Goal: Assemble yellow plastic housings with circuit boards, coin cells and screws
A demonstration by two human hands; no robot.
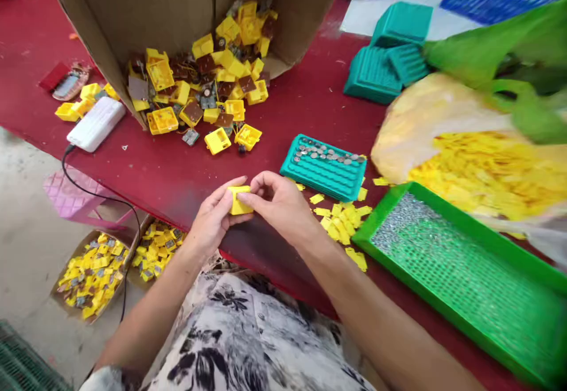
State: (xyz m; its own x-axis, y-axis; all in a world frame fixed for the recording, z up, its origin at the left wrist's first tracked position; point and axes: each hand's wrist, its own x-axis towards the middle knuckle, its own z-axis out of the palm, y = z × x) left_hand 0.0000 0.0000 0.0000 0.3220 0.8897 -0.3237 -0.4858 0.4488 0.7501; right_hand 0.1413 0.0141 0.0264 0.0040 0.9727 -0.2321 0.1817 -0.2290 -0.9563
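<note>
Left hand (215, 217) and right hand (279, 202) both clamped on a small yellow plastic housing (239, 200), one on each side, held just over the front edge of the red-covered table (186, 163). Just right of the hands: teal tray (323, 181) carrying round metal discs (328, 153), loose flat yellow pieces (341, 225), then a green perforated tray (460, 279). Up left, a cardboard box (106, 25) spills yellow housings and circuit boards (204, 84).
</note>
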